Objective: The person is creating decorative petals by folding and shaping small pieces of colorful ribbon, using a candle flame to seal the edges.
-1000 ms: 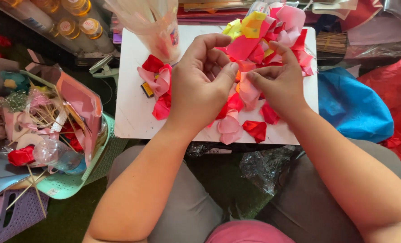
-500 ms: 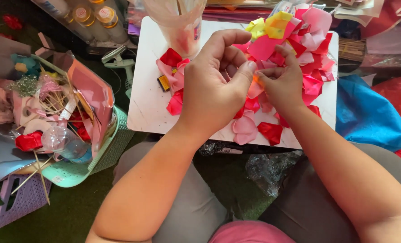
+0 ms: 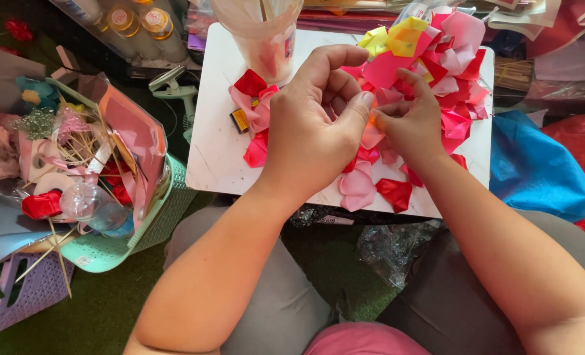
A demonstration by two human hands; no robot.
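Note:
Over a small white table (image 3: 213,151), my left hand (image 3: 312,125) and my right hand (image 3: 414,125) meet fingertip to fingertip. Both pinch one small pink ribbon piece (image 3: 373,135) between thumbs and fingers; most of it is hidden by my fingers. Folded ribbon petals in red, pink and yellow lie heaped on the table's far right (image 3: 447,56). More red and pink petals (image 3: 253,108) lie left of my left hand, and a few (image 3: 378,190) near the front edge.
A clear plastic cup (image 3: 259,33) stands at the table's back. A mint-green basket (image 3: 135,230) with flowers, sticks and wrapping paper sits on the left beside a purple basket (image 3: 23,289). Blue bag (image 3: 542,171) on the right. Bottles (image 3: 135,23) stand behind.
The view has shifted, so the table sits further right and nearer. My hands have stayed together on the ribbon piece, fingers working slightly.

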